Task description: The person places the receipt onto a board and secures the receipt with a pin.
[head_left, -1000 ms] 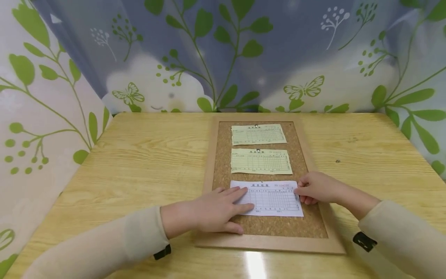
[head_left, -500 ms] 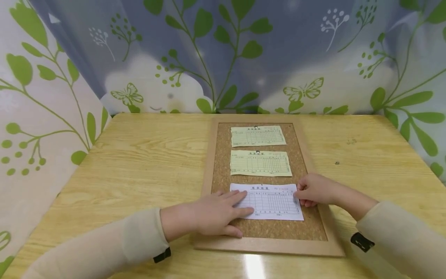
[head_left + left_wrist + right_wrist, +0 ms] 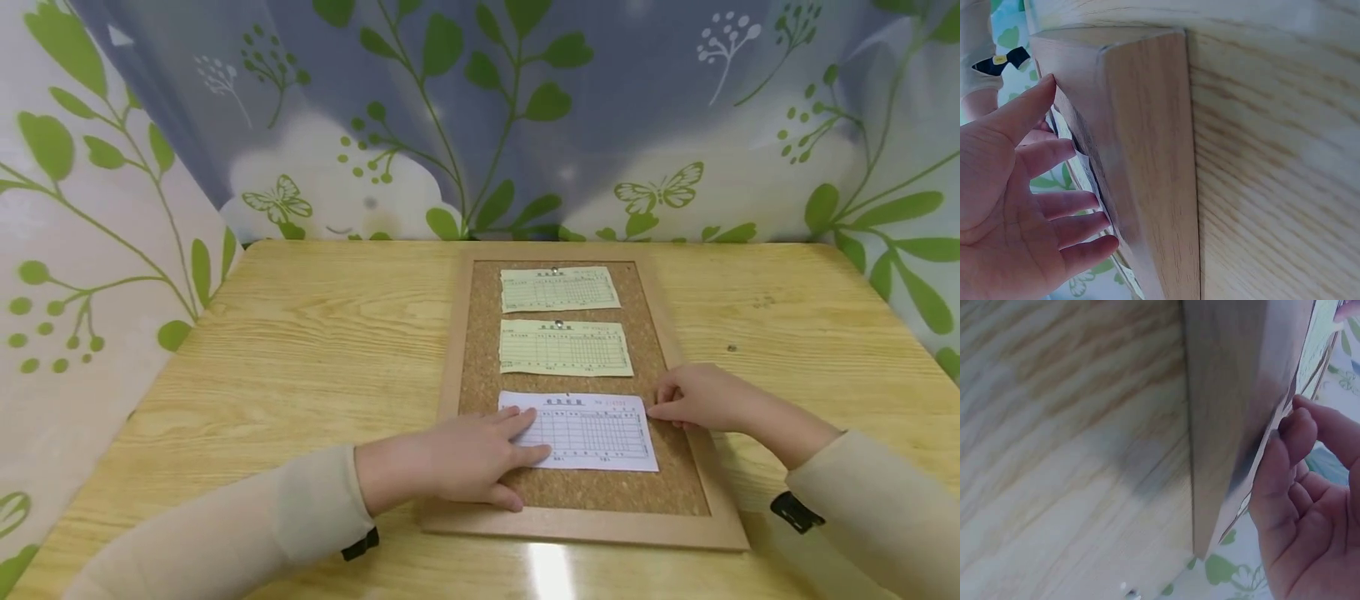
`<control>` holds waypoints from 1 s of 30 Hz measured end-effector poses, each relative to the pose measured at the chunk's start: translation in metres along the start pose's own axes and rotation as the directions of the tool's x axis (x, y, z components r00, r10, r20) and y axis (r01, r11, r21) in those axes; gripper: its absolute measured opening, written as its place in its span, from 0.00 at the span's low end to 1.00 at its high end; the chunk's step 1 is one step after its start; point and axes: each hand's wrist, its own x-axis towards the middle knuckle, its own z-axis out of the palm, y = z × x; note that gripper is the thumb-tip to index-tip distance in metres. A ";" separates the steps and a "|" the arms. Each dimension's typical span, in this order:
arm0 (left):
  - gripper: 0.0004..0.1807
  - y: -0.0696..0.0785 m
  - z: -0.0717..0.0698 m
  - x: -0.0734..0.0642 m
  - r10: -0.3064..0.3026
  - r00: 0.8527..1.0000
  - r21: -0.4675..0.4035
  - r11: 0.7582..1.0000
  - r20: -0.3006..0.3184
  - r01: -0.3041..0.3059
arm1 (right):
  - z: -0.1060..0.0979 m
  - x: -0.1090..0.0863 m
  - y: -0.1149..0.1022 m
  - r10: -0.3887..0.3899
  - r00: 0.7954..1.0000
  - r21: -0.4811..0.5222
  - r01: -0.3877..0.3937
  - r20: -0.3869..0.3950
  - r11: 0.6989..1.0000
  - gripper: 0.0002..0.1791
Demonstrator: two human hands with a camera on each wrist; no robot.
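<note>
A white receipt slip (image 3: 592,437) lies across the lower part of a cork board (image 3: 600,496), with a small dark dot at its top middle. My left hand (image 3: 472,458) lies over the slip's left end with fingers spread, thumb near the lower frame. In the left wrist view the left hand (image 3: 1029,187) is seen from its palm side. My right hand (image 3: 701,398) has thumb and fingertips right at the slip's right edge. Its fingers (image 3: 1272,487) are curled in the right wrist view; I cannot tell whether they pinch the paper.
Two yellow receipt slips, an upper one (image 3: 558,292) and a lower one (image 3: 566,354), hang from silver pins higher on the board. A light wooden frame (image 3: 585,527) surrounds the cork. A small dark spot (image 3: 732,347) marks the wooden table (image 3: 330,333). Printed fabric (image 3: 637,108) rises behind.
The right thumb, which overlapped the slip's right edge, has shifted slightly right to that edge. The left hand stays spread on the slip. The head view has shifted a little.
</note>
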 end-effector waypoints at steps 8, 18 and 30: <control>0.37 0.003 0.001 0.000 -0.019 1.000 -0.007 1.000 0.004 0.019 | -0.010 -0.005 0.022 -0.042 0.997 0.047 0.045 -0.060 0.998 0.08; 0.37 0.001 -0.002 0.000 -0.013 1.000 0.041 0.999 -0.002 0.013 | -0.020 -0.008 0.044 -0.003 0.996 0.063 0.009 -0.092 0.998 0.09; 0.38 0.002 -0.003 0.001 -0.019 1.000 0.041 0.999 0.003 0.019 | -0.029 -0.012 0.068 0.040 0.994 0.075 -0.032 -0.099 0.997 0.11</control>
